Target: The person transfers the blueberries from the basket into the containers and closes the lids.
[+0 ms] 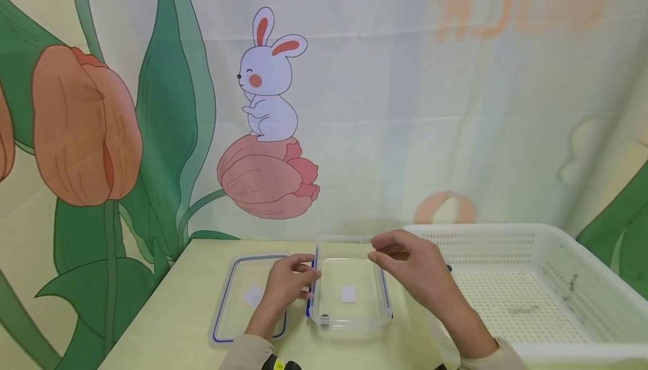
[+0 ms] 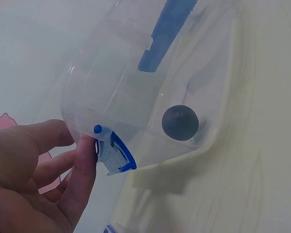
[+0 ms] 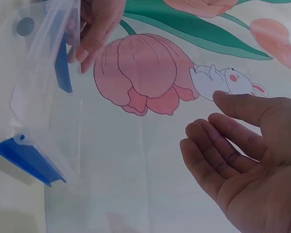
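A clear plastic food container (image 1: 349,325) with blue side latches stands open-topped on the table. My left hand (image 1: 291,280) grips its left wall, thumb and fingers at the rim beside a blue latch (image 2: 116,153). Off its far right corner is my right hand (image 1: 412,260), fingers loosely bent, thumb apart; the right wrist view shows this hand (image 3: 242,160) holding nothing. A dark round thing (image 2: 180,123) shows at the container's near left corner. A white square (image 1: 348,294) shows at its bottom. Left of it lies a clear lid (image 1: 223,302) with a blue seal, partly hidden by my left hand.
On the right stands a white perforated plastic basket (image 1: 541,350), with a small dark round thing (image 1: 449,268) near my right wrist. Behind the pale yellow table (image 1: 167,325) hangs a curtain (image 1: 364,150) printed with tulips and a rabbit.
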Motion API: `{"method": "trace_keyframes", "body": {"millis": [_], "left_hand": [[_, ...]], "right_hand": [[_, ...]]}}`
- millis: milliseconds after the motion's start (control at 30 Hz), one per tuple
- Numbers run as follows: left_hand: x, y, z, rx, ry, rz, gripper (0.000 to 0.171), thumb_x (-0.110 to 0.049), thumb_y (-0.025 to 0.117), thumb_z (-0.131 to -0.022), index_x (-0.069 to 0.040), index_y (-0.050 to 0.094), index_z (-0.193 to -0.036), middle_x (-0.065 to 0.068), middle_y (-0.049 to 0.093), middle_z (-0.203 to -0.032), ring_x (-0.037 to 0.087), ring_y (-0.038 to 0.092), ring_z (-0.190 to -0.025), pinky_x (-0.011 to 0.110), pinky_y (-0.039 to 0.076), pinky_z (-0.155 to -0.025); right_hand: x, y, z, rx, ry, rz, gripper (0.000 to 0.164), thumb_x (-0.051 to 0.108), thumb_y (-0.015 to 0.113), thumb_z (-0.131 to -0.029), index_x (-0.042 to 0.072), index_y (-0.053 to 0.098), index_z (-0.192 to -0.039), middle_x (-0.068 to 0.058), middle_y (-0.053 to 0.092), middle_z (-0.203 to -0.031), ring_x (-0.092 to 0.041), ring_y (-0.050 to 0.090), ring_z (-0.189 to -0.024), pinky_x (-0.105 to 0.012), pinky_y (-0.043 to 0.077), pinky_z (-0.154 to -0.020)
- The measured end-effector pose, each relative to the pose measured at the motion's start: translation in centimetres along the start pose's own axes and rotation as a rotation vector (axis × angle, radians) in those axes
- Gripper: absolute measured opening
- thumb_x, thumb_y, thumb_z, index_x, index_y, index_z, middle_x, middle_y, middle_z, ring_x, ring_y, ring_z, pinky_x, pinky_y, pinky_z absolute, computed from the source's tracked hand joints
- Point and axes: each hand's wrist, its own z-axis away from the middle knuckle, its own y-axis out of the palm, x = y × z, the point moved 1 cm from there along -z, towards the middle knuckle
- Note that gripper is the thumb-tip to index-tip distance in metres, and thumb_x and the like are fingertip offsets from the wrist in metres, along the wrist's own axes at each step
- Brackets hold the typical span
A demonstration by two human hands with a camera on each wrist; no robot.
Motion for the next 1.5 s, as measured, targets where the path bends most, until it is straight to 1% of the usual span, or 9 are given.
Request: {"method": "trace_keyframes", "body": {"millis": [167, 433, 533, 733, 967, 1033, 1133, 1333, 1500], "left_hand": [[0.3, 0.2, 0.2, 0.005, -0.008, 0.002, 0.043, -0.010, 0.081, -0.094, -0.003, 0.069, -0.135, 0.011, 0.067, -0.102, 0.022, 0.069, -0.083, 0.030, 0.064, -0.064], [0.3, 0.3, 0.1, 0.007, -0.010, 0.003, 0.044, -0.010, 0.082, -0.093, -0.003, 0.070, -0.135, 0.010, 0.067, -0.103, 0.021, 0.070, -0.082, 0.030, 0.064, -0.063], [0.4, 0.3, 0.1, 0.005, -0.011, 0.000, 0.044, -0.010, 0.082, -0.093, -0.003, 0.070, -0.135, 0.011, 0.067, -0.103, 0.021, 0.070, -0.082, 0.030, 0.064, -0.064], [0.6, 0.3, 0.1, -0.001, -0.006, -0.003, 0.044, -0.010, 0.082, -0.094, -0.004, 0.070, -0.135, 0.011, 0.067, -0.104, 0.021, 0.070, -0.083, 0.030, 0.064, -0.064], [0.7, 0.1, 0.0, -0.001, -0.019, 0.009, 0.043, -0.010, 0.081, -0.094, -0.004, 0.070, -0.135, 0.010, 0.068, -0.104, 0.021, 0.070, -0.084, 0.030, 0.064, -0.064], [0.7, 0.0, -0.1, 0.003, -0.020, 0.014, 0.044, -0.010, 0.081, -0.094, -0.004, 0.070, -0.135, 0.010, 0.068, -0.104, 0.022, 0.070, -0.084, 0.031, 0.064, -0.064], [0.7, -0.1, 0.0, 0.007, -0.017, 0.015, 0.044, -0.010, 0.081, -0.094, -0.004, 0.070, -0.136, 0.011, 0.068, -0.104, 0.022, 0.070, -0.084, 0.031, 0.064, -0.064], [0.5, 0.0, 0.0, -0.002, -0.007, 0.007, 0.044, -0.011, 0.081, -0.094, -0.004, 0.070, -0.136, 0.010, 0.067, -0.104, 0.021, 0.069, -0.085, 0.031, 0.064, -0.064], [0.4, 0.0, -0.1, -0.013, 0.008, -0.002, 0.043, -0.011, 0.080, -0.094, -0.004, 0.070, -0.136, 0.009, 0.067, -0.103, 0.021, 0.069, -0.085, 0.031, 0.064, -0.064]], "right_hand": [[0.3, -1.8, 0.0, 0.044, -0.009, 0.013, 0.023, 0.020, 0.083, -0.094, 0.011, 0.078, -0.115, 0.002, 0.077, -0.107, -0.015, 0.075, -0.094, -0.031, 0.061, -0.082], [0.5, -5.5, -1.0, 0.155, -0.023, 0.128, 0.024, 0.018, 0.080, -0.098, 0.008, 0.076, -0.119, -0.004, 0.075, -0.116, -0.020, 0.075, -0.097, -0.032, 0.063, -0.081], [0.0, -6.9, -1.9, 0.175, -0.054, 0.159, 0.022, 0.016, 0.079, -0.097, 0.007, 0.076, -0.117, -0.006, 0.074, -0.116, -0.021, 0.074, -0.098, -0.032, 0.063, -0.082], [-2.1, -8.8, -4.0, 0.210, -0.118, 0.198, 0.017, 0.010, 0.081, -0.095, 0.006, 0.078, -0.112, -0.009, 0.068, -0.116, -0.021, 0.072, -0.098, -0.029, 0.063, -0.082], [-6.0, -9.0, -5.6, 0.250, -0.161, 0.242, 0.018, 0.010, 0.082, -0.094, 0.005, 0.078, -0.110, -0.006, 0.071, -0.110, -0.021, 0.070, -0.095, -0.031, 0.061, -0.083], [-7.2, -8.9, -5.9, 0.266, -0.144, 0.262, 0.019, 0.012, 0.082, -0.095, 0.004, 0.078, -0.111, -0.002, 0.073, -0.106, -0.021, 0.070, -0.094, -0.032, 0.061, -0.081], [-8.9, -9.0, -6.2, 0.299, -0.087, 0.256, 0.022, 0.015, 0.080, -0.097, 0.001, 0.076, -0.113, 0.000, 0.074, -0.100, -0.021, 0.071, -0.093, -0.032, 0.060, -0.079], [-11.6, -9.3, -6.2, 0.356, 0.011, 0.199, 0.023, 0.012, 0.077, -0.099, -0.004, 0.074, -0.115, -0.004, 0.075, -0.101, -0.023, 0.072, -0.095, -0.032, 0.060, -0.079], [-13.6, -9.1, -6.0, 0.375, 0.060, 0.200, 0.024, 0.012, 0.076, -0.099, -0.005, 0.074, -0.116, -0.005, 0.074, -0.102, -0.021, 0.071, -0.093, -0.034, 0.061, -0.078]]}}
